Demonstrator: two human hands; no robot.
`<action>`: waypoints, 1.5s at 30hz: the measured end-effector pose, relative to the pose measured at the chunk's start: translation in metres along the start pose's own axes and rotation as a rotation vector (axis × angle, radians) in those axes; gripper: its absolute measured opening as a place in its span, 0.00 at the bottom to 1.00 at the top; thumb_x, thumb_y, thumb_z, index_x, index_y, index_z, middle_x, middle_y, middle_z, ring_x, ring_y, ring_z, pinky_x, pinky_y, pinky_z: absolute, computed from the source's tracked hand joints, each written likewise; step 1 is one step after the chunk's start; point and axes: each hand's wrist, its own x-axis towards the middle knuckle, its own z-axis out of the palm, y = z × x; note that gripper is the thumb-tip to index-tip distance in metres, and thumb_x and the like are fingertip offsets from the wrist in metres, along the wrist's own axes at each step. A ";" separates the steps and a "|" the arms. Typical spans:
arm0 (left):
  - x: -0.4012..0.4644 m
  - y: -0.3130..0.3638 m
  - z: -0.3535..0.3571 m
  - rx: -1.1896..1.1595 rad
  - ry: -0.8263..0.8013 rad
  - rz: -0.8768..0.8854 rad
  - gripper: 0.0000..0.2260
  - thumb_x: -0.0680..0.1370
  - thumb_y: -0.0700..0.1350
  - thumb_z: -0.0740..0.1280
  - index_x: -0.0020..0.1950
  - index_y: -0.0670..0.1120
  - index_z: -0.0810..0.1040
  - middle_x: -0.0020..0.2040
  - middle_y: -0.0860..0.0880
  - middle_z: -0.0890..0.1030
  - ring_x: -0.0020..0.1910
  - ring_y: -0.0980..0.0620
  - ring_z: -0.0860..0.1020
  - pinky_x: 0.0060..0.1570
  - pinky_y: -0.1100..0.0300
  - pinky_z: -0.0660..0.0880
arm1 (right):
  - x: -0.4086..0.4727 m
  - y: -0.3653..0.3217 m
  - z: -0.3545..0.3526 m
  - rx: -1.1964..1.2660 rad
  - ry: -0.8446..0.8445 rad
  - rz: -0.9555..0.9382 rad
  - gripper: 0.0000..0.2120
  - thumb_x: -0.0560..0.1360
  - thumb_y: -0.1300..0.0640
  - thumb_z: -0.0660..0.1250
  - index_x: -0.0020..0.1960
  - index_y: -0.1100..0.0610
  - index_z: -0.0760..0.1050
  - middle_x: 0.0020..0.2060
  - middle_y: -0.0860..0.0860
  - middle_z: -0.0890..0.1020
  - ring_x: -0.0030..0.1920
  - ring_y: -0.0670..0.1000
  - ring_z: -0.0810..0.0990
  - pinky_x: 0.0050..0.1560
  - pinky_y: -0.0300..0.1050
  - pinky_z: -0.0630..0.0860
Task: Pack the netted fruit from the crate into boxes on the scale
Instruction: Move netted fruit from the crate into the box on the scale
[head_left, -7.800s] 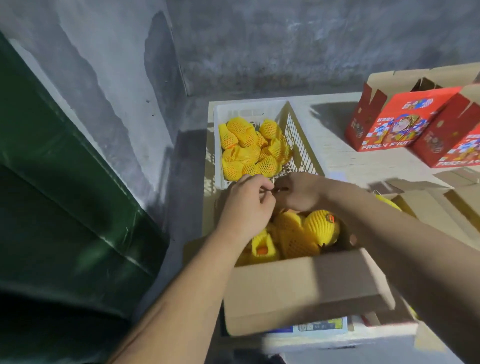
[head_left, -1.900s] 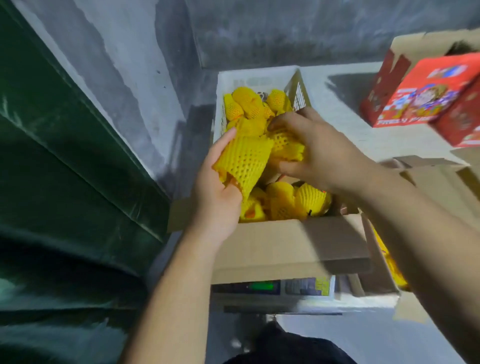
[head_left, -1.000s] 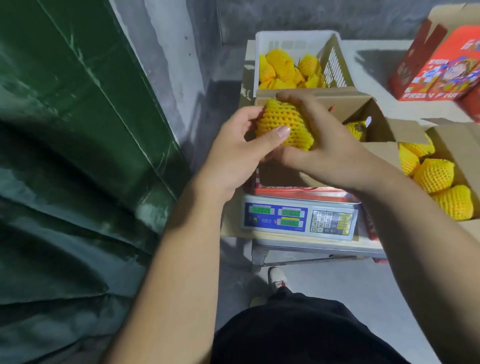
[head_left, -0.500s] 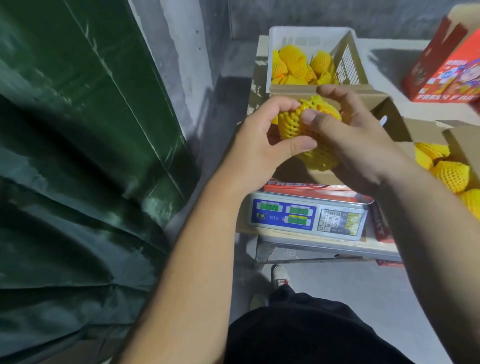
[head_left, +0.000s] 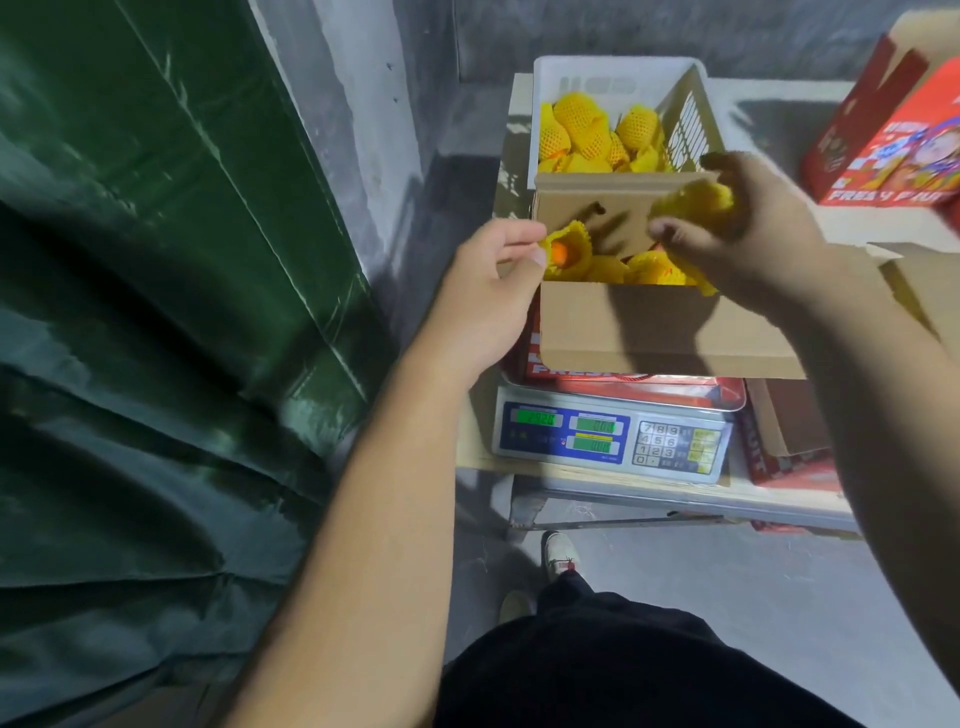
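Two hands that gripped one netted fruit together half a second ago are now apart. That fruit (head_left: 693, 205) is in the right hand (head_left: 748, 234) alone, fingers curled round it, above the open cardboard box (head_left: 665, 327) on the scale (head_left: 608, 441). Meanwhile the left hand (head_left: 488, 291) rests at the box's left edge, fingertips pinching a foam net (orange showing inside) (head_left: 563, 252) already packed. Judging by this, the drop is next — the white crate (head_left: 613, 78) behind holds more.
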 end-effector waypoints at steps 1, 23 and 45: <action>0.000 0.000 0.000 0.026 0.001 0.016 0.13 0.85 0.48 0.63 0.69 0.54 0.77 0.60 0.58 0.81 0.59 0.61 0.79 0.55 0.65 0.74 | 0.001 0.000 0.000 -0.060 -0.093 0.017 0.40 0.72 0.35 0.75 0.76 0.52 0.68 0.69 0.58 0.76 0.65 0.58 0.76 0.61 0.51 0.75; -0.007 0.004 -0.003 0.098 -0.075 0.095 0.11 0.85 0.47 0.65 0.67 0.51 0.80 0.59 0.57 0.81 0.58 0.65 0.78 0.47 0.76 0.73 | -0.052 -0.049 0.016 0.242 -0.249 -0.066 0.40 0.75 0.43 0.75 0.80 0.43 0.57 0.69 0.53 0.74 0.64 0.56 0.78 0.62 0.54 0.78; 0.038 0.009 0.019 -0.028 -0.037 0.027 0.11 0.84 0.44 0.66 0.65 0.50 0.81 0.57 0.55 0.84 0.56 0.62 0.81 0.51 0.77 0.73 | -0.005 -0.027 0.020 0.270 -0.271 -0.122 0.23 0.79 0.48 0.72 0.72 0.51 0.74 0.61 0.49 0.80 0.61 0.49 0.80 0.64 0.50 0.78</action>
